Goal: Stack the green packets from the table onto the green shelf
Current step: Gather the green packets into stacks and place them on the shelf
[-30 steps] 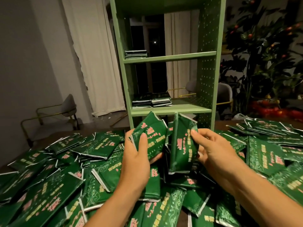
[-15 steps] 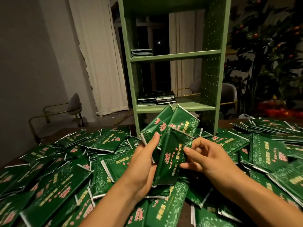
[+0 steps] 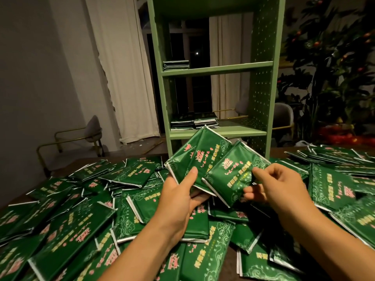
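The left hand (image 3: 180, 191) grips a fanned pair of green packets (image 3: 194, 157), thumb on top; the right hand (image 3: 278, 187) pinches a third packet (image 3: 233, 175) overlapping them. Behind stands the green shelf (image 3: 261, 78), above the table (image 3: 113, 157) strewn with loose packets (image 3: 77, 226). Small stacks (image 3: 193, 122) sit on its lower board.

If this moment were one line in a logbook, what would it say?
left hand: grips fanned packets | right hand: pinches front packet | green shelf: some stacks | table pile: large
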{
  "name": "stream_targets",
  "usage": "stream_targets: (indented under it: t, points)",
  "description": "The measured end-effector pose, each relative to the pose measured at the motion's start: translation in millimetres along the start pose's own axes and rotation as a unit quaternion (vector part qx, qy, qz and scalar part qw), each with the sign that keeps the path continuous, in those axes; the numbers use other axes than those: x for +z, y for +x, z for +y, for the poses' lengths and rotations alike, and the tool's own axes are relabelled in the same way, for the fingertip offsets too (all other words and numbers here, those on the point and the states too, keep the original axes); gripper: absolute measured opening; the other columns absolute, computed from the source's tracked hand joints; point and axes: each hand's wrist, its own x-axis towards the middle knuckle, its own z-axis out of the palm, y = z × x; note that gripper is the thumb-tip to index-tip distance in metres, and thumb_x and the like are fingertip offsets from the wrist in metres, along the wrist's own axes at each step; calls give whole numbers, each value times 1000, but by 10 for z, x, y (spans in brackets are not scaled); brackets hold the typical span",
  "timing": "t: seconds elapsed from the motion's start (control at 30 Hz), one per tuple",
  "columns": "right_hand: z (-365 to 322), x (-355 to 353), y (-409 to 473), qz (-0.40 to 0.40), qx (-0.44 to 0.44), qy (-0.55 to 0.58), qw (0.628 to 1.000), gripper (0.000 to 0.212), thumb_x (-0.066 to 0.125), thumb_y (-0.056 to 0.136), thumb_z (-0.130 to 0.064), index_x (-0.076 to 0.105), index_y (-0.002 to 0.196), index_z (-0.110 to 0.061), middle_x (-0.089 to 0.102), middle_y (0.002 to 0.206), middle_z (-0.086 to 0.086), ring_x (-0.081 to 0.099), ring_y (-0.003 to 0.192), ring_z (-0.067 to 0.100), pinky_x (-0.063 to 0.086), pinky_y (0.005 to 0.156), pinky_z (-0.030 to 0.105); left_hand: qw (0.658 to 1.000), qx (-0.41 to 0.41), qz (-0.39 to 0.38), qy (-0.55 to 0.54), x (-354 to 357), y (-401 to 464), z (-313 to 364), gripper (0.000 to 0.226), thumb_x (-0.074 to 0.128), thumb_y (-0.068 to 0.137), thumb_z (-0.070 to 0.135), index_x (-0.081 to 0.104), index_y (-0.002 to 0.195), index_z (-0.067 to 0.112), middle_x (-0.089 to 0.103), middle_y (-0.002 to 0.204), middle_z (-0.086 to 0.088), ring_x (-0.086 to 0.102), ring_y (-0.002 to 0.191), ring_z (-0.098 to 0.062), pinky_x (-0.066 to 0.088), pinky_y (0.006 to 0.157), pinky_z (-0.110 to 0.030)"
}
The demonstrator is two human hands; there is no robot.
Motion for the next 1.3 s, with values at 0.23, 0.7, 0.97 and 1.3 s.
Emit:
stream_targets:
  t: [0.23,0.7,0.97,1.3]
  points:
    - [12,72,-46,-35,24,46,998,11,61,96,-9,55,91,-2,70,62,12,75,67,27,62,59,29,997,34,-41,51,30,-36,-47,31,56,100,23,61,125,5,76,113,-9,74,104,-26,60,88,-48]
    - [66,-142,70,-124,-116,-127,977,31,78,84,-20,67,113,-22,77,100,-8,74,92,11,57,85,34,998,14,-42,34,29,-45,-28,38,49,103,34,60,126,5,74,117,-9,73,106,-23,59,89,-52]
    - [145,-72,71,-80,-116,-139,980,18,74,88,-28,68,103,-21,77,94,-7,74,87,12,58,88,45,999,19,-4,30,0,-9,-29,35,65,94,29,50,113,4,66,125,-19,69,114,-26,53,99,-56]
    - [87,-99,41,-152,-150,-150,965,70,80,82,-22,40,138,-36,66,118,-19,67,105,1,53,93,26,968,92,-117,202,-43,-59,-51,35,67,93,2,58,123,17,78,104,7,74,96,-9,57,74,-18]
